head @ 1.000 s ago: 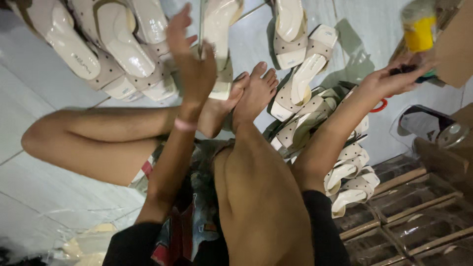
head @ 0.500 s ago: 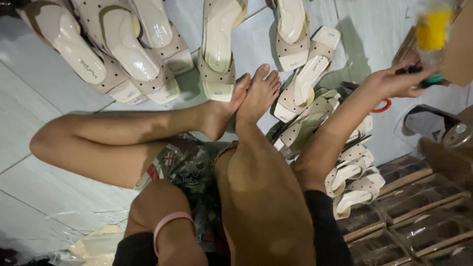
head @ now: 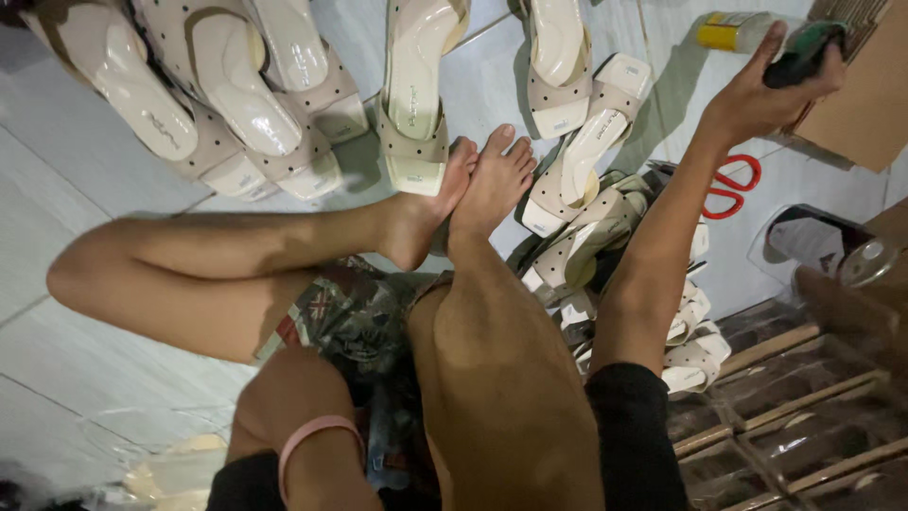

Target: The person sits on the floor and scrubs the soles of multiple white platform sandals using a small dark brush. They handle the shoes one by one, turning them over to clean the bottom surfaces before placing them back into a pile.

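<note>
Right hand [head: 757,90] up at the top right, fingers curled tight round a dark, green-tipped tool [head: 804,52], beside brown cardboard [head: 865,104]. Left hand out of view. Glossy cream sandals [head: 411,95] fanned over smooth pale tiles; red-handled scissors [head: 733,185] below.

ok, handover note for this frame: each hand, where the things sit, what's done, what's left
Right hand: stretched out to the far right, grip closed on a dark green-topped tool by the cardboard box.
Left hand: out of frame; only the forearm with a pink wristband shows, low by the lap.
Things: beige dotted sandals in a row on the tiled floor ahead, more piled beside the right arm; red scissors and a yellow-capped bottle nearby.
Done: cannot tell from this frame.
Left: no sandal in hand.
</note>
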